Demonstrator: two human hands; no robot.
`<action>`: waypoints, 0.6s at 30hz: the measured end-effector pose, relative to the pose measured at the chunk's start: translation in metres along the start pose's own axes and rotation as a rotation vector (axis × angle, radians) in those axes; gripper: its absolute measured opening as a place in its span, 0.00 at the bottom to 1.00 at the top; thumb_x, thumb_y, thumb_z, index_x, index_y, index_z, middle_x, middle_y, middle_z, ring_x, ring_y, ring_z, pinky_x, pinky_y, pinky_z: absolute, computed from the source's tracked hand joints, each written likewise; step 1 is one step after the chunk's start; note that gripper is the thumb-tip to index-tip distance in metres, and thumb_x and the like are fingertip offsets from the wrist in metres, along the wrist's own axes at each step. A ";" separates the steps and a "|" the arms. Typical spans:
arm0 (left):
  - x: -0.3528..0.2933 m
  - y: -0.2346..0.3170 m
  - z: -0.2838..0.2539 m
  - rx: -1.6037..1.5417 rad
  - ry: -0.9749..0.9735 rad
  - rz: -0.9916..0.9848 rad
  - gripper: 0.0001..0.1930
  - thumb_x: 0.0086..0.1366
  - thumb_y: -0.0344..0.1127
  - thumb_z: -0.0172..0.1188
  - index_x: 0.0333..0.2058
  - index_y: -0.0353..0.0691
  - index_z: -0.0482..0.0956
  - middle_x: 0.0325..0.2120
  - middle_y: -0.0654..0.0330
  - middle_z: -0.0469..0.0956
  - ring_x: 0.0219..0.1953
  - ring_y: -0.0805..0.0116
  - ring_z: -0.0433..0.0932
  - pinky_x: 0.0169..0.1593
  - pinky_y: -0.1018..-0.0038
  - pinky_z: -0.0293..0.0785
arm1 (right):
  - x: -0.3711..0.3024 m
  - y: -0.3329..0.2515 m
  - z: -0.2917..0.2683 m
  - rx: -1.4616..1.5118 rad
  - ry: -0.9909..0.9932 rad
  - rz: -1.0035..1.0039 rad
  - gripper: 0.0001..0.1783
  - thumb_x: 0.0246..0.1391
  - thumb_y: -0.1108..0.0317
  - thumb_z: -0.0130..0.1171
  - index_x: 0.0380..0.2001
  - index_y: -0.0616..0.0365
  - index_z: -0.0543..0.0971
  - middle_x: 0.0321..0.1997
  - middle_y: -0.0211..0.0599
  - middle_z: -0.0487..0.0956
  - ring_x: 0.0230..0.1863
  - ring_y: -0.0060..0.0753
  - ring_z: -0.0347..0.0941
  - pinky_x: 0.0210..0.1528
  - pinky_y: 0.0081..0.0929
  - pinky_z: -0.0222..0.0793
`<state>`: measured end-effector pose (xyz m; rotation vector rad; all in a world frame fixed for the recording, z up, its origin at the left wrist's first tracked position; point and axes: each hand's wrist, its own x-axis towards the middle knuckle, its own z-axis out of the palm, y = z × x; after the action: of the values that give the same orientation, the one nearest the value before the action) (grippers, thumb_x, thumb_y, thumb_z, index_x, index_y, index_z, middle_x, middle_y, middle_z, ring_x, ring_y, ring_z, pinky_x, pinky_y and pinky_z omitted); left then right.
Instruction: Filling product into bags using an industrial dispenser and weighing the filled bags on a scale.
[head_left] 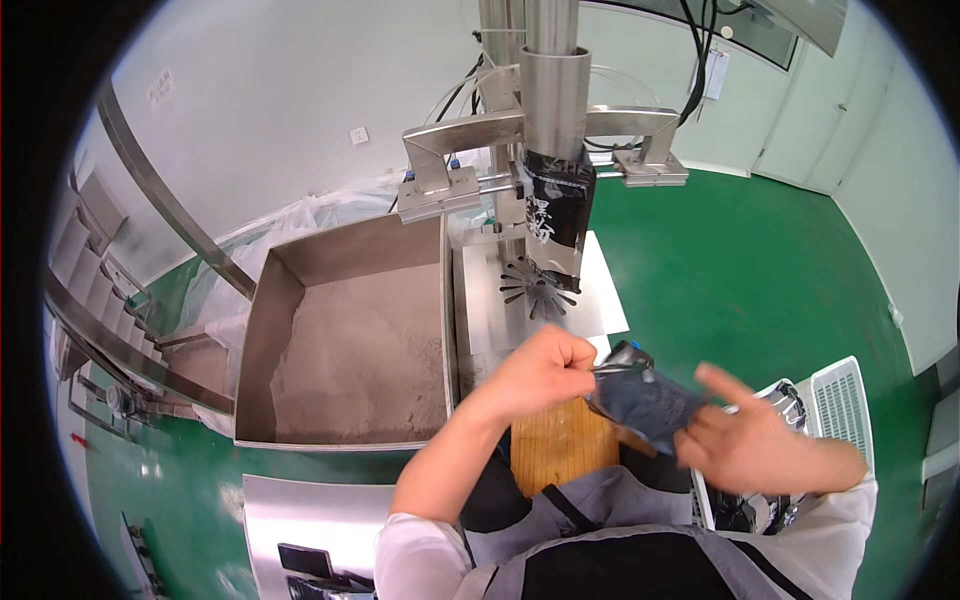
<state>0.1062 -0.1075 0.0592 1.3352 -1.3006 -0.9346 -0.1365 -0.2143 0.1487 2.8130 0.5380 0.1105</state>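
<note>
Black pouch [648,408], not yet hung, is clamped in our left fingers [575,378], our right fingers [698,442] too blurred to tell, another bag [557,215] already hanging at its eleven o'clock.

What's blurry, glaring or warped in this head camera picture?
Head view: the right hand and dark pouch look smeared, probably by motion, while the left hand looks crisper; head view: pale glare washes the steel tabletop at lower left; head view: the slanted metal beam at left looks bowed, and the corners go black.
</note>
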 end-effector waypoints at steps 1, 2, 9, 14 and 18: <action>0.012 -0.010 -0.011 -0.192 -0.190 -0.095 0.15 0.53 0.32 0.60 0.15 0.38 0.64 0.10 0.65 0.64 0.15 0.74 0.65 0.17 0.75 0.57 | 0.002 0.012 0.000 0.005 -0.005 0.000 0.06 0.37 0.68 0.53 0.22 0.56 0.71 0.15 0.27 0.64 0.22 0.27 0.67 0.41 0.41 0.69; 0.024 -0.022 -0.024 -0.378 -0.372 -0.188 0.15 0.57 0.36 0.62 0.18 0.39 0.67 0.13 0.67 0.66 0.17 0.74 0.66 0.17 0.79 0.59 | 0.006 0.026 0.002 0.037 0.015 0.023 0.06 0.37 0.68 0.53 0.22 0.55 0.71 0.16 0.27 0.64 0.22 0.27 0.67 0.36 0.39 0.69; 0.135 -0.247 -0.170 -0.325 0.907 -0.013 0.37 0.66 0.59 0.44 0.56 0.27 0.60 0.55 0.44 0.64 0.56 0.58 0.66 0.61 0.62 0.58 | 0.030 0.106 0.058 0.174 0.021 0.380 0.06 0.47 0.64 0.55 0.22 0.52 0.72 0.14 0.36 0.66 0.19 0.39 0.68 0.19 0.38 0.63; 0.146 -0.279 -0.163 -0.542 1.027 -0.039 0.40 0.66 0.62 0.41 0.59 0.26 0.55 0.59 0.39 0.58 0.60 0.54 0.62 0.64 0.63 0.53 | 0.069 0.176 0.123 0.216 -0.281 0.676 0.21 0.58 0.50 0.47 0.29 0.58 0.78 0.20 0.51 0.75 0.24 0.55 0.72 0.29 0.47 0.66; 0.122 -0.276 -0.115 -0.053 1.171 -0.010 0.21 0.53 0.25 0.55 0.48 0.29 0.66 0.46 0.51 0.71 0.48 0.61 0.71 0.52 0.70 0.66 | 0.107 0.172 0.169 0.393 -0.089 0.588 0.23 0.54 0.48 0.53 0.32 0.61 0.76 0.26 0.50 0.78 0.32 0.53 0.75 0.34 0.45 0.70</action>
<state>0.2889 -0.2359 -0.1736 1.4633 -0.3480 -0.0722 0.0445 -0.3706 0.0376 3.2464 -0.3401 -0.0094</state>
